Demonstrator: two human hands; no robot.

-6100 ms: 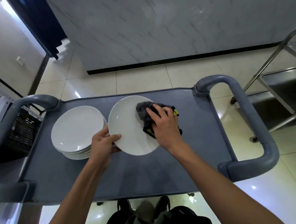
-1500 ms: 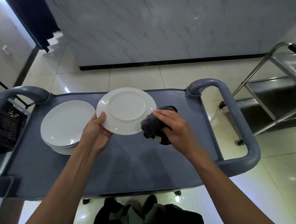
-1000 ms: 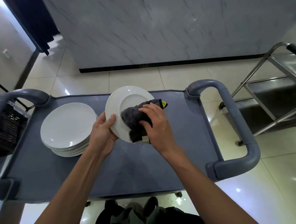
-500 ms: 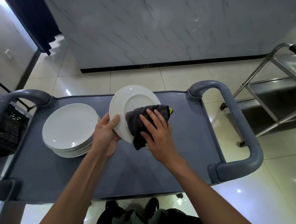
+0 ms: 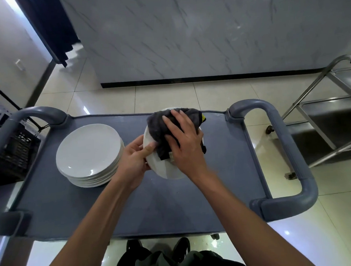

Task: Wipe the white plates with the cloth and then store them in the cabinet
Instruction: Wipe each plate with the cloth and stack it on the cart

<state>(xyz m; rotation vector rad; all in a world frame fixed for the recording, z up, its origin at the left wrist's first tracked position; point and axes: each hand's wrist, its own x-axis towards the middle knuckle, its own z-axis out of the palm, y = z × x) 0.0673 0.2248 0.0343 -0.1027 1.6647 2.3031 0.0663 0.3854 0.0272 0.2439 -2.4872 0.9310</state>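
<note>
Near edge: legs and dark shoes [image 5: 178, 247] under the grey cart [image 5: 164, 205]; both forearms reach in over its flat top. No worktop as such — the cart carries everything.

Left hand [image 5: 134, 158] grips the near-left rim of the white plate [image 5: 164, 168], thumb over the face, fingers curled behind. The plate is tilted up off the cart top. Right hand [image 5: 183, 140] presses the dark grey cloth [image 5: 158, 127] flat on the plate's upper part; its fingers are spread and fairly straight, and the cloth bunches under the palm. Whether the thumb hooks the cloth I cannot tell.

Left of the plate, just beside the left hand: the stack of white plates [image 5: 89, 152], lying flat, apparently waiting their turn. The cabinet is not in view.

Step in hand, as I judge it: wiping this plate's face. To do it well — keep the left hand's hold firm on the rim, sweep the cloth in circles out to the edge, turn the plate so the lower part now bare gets covered, and do the back too. Risk: a wet plate slipping.

Far right: a steel trolley [image 5: 323, 111]. Far: tiled floor, marble-look wall [image 5: 205, 32].

Writing: a small yellow tag [image 5: 203, 117] on the cloth and a pale label near the wrist, neither readable.
</note>
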